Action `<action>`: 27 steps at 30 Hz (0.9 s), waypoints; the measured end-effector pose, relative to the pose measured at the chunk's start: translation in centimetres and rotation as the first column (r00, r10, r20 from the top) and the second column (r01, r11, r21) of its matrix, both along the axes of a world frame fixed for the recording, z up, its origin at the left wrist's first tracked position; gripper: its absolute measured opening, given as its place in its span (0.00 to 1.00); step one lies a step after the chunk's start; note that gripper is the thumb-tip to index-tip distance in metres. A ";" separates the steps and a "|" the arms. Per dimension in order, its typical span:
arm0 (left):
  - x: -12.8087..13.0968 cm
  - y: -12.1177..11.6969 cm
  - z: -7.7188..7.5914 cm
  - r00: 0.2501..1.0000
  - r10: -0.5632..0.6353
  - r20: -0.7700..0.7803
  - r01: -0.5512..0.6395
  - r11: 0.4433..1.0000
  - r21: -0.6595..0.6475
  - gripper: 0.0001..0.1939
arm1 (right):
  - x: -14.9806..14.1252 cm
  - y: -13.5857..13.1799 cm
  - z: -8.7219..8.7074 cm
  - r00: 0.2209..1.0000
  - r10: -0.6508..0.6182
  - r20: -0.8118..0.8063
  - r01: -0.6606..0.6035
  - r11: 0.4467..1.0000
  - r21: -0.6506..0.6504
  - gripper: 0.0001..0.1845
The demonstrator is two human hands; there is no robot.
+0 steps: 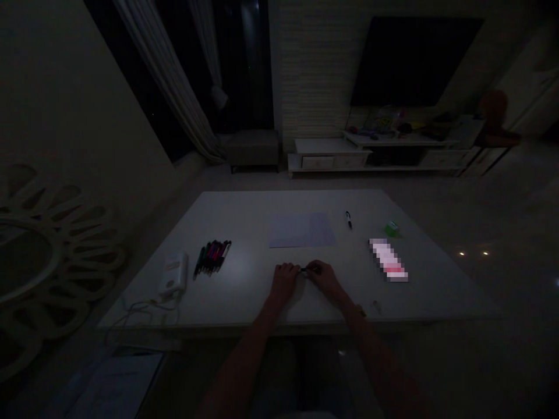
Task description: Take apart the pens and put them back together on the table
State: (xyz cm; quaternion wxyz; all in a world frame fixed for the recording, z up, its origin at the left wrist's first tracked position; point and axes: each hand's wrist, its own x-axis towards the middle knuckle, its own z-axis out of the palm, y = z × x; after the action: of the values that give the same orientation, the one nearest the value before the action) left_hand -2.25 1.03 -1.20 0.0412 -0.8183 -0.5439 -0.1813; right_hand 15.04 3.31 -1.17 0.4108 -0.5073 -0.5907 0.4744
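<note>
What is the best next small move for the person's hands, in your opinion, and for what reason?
Probably they should move the small dark object forward over the pale sheet of paper. The left hand and right hand both pinch it, and the sheet lies just ahead of them. The object is too small to identify.

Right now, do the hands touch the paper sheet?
No, the paper sheet lies ahead, apart from the left hand and right hand.

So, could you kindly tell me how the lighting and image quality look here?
In the head view, the room is very dark, a soft glare lies on the white rectangular table, and a pixelated patch hides a pink-and-white packet.
</note>
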 end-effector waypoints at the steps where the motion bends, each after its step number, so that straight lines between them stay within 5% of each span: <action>1: 0.0 0.0 0.0 1.000 0.003 0.001 -0.003 1.000 -0.001 0.10 | 0.0 0.0 0.0 1.000 -0.008 -0.011 0.009 1.000 0.005 0.19; 27: 0.0 0.0 0.0 1.000 0.009 -0.004 -0.009 1.000 0.011 0.10 | 0.3 0.1 0.4 0.996 0.034 0.084 -0.029 0.998 -0.054 0.21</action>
State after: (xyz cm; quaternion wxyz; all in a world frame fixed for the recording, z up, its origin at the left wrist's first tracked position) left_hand -2.23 1.00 -1.21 0.0477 -0.8160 -0.5464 -0.1826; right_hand 15.32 3.39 -0.73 0.3644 -0.5283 -0.6026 0.4744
